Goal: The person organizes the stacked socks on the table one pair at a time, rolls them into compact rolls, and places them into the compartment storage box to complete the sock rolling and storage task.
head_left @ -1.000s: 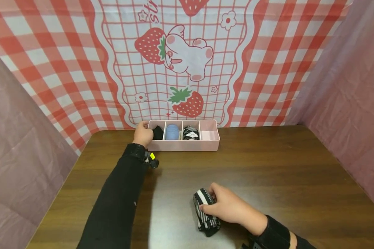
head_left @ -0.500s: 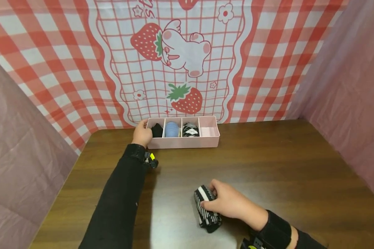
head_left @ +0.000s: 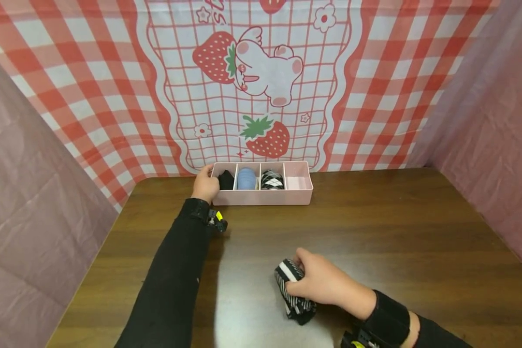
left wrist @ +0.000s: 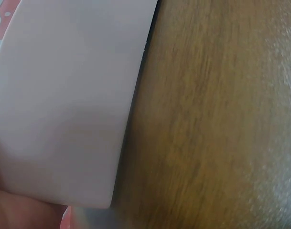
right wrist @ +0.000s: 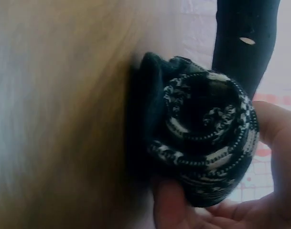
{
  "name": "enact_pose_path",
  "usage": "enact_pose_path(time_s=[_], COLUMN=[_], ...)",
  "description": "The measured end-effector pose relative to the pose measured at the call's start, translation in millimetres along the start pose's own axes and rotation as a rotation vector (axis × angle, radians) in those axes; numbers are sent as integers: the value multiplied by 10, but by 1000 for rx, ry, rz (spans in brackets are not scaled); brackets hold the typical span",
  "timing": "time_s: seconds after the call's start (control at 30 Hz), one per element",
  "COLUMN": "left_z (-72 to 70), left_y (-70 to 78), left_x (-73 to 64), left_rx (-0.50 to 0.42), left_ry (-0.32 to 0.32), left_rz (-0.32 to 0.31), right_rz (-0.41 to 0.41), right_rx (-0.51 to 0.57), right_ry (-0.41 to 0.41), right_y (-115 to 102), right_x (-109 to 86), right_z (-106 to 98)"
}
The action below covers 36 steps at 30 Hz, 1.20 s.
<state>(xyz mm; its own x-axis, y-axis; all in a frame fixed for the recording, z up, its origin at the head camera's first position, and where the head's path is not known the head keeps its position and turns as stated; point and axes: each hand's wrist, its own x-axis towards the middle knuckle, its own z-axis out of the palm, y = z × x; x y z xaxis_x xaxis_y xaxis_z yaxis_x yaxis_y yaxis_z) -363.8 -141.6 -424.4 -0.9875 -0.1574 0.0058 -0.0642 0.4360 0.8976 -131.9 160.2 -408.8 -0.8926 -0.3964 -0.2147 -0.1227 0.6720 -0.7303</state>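
My right hand [head_left: 324,280] grips a rolled black-and-white patterned sock [head_left: 292,295], thumb and fingers round its sides, over the near middle of the table. Its spiral end faces the right wrist camera, where the rolled sock [right wrist: 207,129] fills the middle. At the far edge of the table, my left hand [head_left: 206,186] holds the left end of a pink divided organizer box [head_left: 261,197]. From left, its compartments hold a black rolled item [head_left: 226,181], a blue roll [head_left: 246,179] and a black-and-white diamond-patterned roll [head_left: 272,180]; the rightmost compartment [head_left: 297,182] holds nothing.
The brown wooden table [head_left: 387,227] runs back to a red-and-white checked cloth [head_left: 387,96] with strawberry prints, hanging right behind the box. Pink curtains [head_left: 487,130] flank both sides. My left forearm [head_left: 167,285] stretches across the table's left part.
Both hands keep their holds. The view shifts slightly, while the box and the rolled sock stay in nearly the same places on the table.
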Motion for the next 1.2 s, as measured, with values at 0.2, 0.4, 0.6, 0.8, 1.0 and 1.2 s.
enact_pose_path(time_s=[0.2, 0.4, 0.6, 0.8, 1.0, 1.2], left_z=[-6, -1, -3, -3, 9, -19], left_y=[-11, -5, -3, 6, 26, 39], left_x=[15, 11, -8, -20, -36, -33], left_rx=[-1, 3, 0, 30, 22, 26], left_ry=[-14, -24, -25, -14, -19, -13], left_rz=[-8, -21, -34, -16, -17, -17], right_rz=[-1, 32, 68, 112, 136, 129], right_rx=[-86, -189, -204, -205, -169, -215], right_ry=[76, 181, 273, 413, 512, 547], right_y=[-38, -115, -228, -290, -222, -249], right_x=[191, 526, 902, 1287, 1526, 1691], right_z=[-254, -736, -1092, -1282, -1304, -1260])
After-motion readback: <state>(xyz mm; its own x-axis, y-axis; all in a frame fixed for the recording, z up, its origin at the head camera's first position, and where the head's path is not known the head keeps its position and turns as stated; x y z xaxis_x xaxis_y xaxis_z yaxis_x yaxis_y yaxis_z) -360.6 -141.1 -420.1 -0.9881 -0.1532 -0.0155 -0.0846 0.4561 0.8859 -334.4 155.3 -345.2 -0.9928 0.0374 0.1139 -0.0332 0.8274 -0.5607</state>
